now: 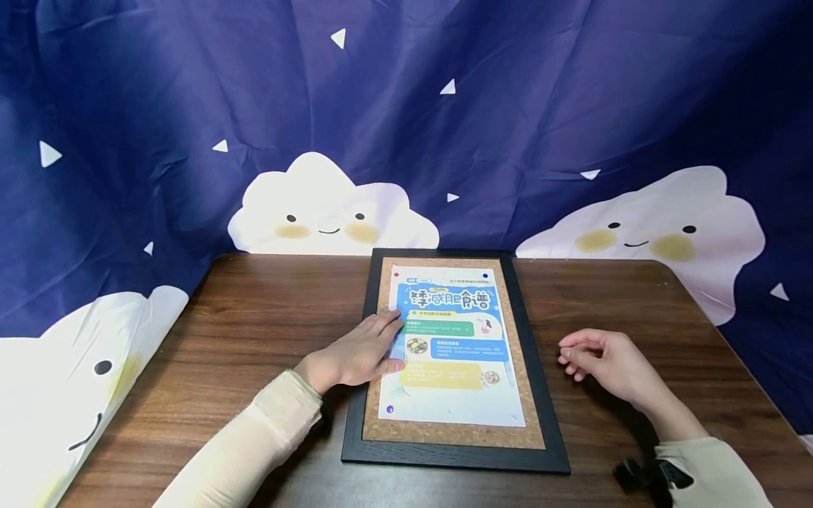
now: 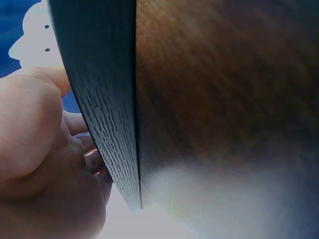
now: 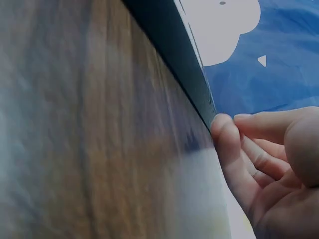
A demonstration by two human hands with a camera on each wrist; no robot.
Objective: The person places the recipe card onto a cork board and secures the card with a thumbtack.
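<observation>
A cork board (image 1: 375,429) in a black frame (image 1: 457,457) lies flat on the table. On it is a printed poster (image 1: 454,406) with coloured text blocks. A red push pin (image 1: 396,274) and a blue push pin (image 1: 485,276) sit at its top corners, a purple push pin (image 1: 390,409) at its lower left corner. My left hand (image 1: 362,349) rests across the frame's left side, its extended fingers on the poster's left edge. To the right of the frame, my right hand (image 1: 612,363) hovers low with loosely bent fingers. Between its thumb and fingertips (image 3: 224,122) nothing shows.
The brown wooden table (image 1: 267,296) extends on both sides of the board. Behind it hangs a dark blue curtain (image 1: 508,127) with white clouds and triangles. A small black device (image 1: 673,474) is at the right wrist.
</observation>
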